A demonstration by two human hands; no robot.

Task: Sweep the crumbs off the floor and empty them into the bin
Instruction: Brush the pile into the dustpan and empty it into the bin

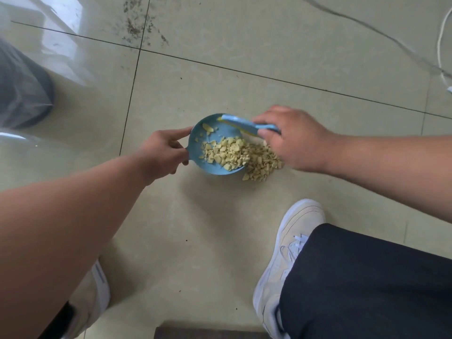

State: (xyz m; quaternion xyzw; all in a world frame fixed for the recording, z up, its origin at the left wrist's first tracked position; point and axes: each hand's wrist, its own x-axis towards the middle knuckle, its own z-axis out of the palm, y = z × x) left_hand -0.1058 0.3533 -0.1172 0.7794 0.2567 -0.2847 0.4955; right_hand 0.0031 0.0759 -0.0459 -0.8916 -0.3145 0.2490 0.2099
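Surroundings: pale tiled floor [220, 228] with dark grout lines, dirty smudges along the joint at top centre. White cable [440, 40] runs down the top right corner. Grey bag-lined bin [22, 94] at left edge, well apart from the work area, seen through a clear glossy sheet. White shoe [288, 253] and dark trouser leg [367, 285] lower right, second shoe [97, 289] partly hidden under the left forearm. Nothing between the hands and the pile.

Crumbs [244, 155]: pale yellow broken chips, one heap straddling the lip of the blue dustpan [215, 126]; roughly half inside the pan, the rest on the floor touching its right edge. A few stray bits sit deeper in the pan.

Left hand [166, 150] pinches the dustpan at its left rim. Right hand [293, 140] is closed around a small blue brush [244, 123] that lies over the pan's top edge.
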